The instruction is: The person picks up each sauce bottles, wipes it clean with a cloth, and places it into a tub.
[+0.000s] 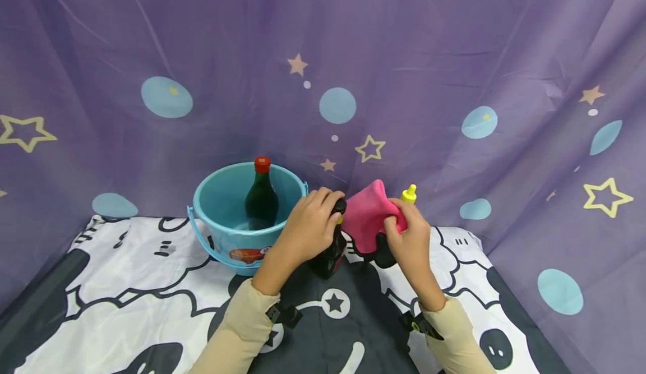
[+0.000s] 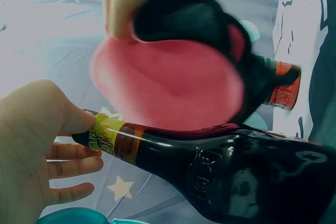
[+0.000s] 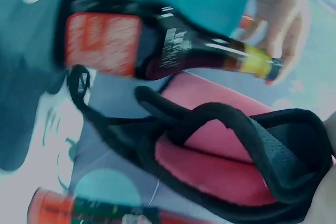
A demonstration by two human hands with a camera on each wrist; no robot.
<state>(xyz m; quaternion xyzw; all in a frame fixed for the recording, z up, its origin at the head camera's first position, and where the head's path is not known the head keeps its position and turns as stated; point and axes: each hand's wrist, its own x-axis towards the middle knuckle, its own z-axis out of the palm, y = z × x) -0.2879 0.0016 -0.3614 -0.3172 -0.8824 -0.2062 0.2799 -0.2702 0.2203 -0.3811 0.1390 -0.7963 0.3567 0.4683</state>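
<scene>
In the head view, my left hand (image 1: 311, 225) grips a dark sauce bottle (image 1: 328, 256) by its capped neck. The left wrist view shows the thumb on the yellow neck label of this sauce bottle (image 2: 231, 166); a red body label shows in the right wrist view. My right hand (image 1: 411, 239) pinches a pink cloth pouch (image 1: 364, 214) with black trim. In the right wrist view the pouch (image 3: 215, 182) gapes between black edges, a thin black strap trailing off. It is close beside the bottle and overlaps it in the left wrist view.
Left of the hands stands a light blue bucket (image 1: 222, 217) with its handle hanging down. Inside it is a dark bottle with a red cap (image 1: 262, 165). A yellow nozzle cap (image 1: 409, 194) shows behind my right hand. A purple curtain (image 1: 404, 54) hangs behind the patterned cloth (image 1: 141, 273).
</scene>
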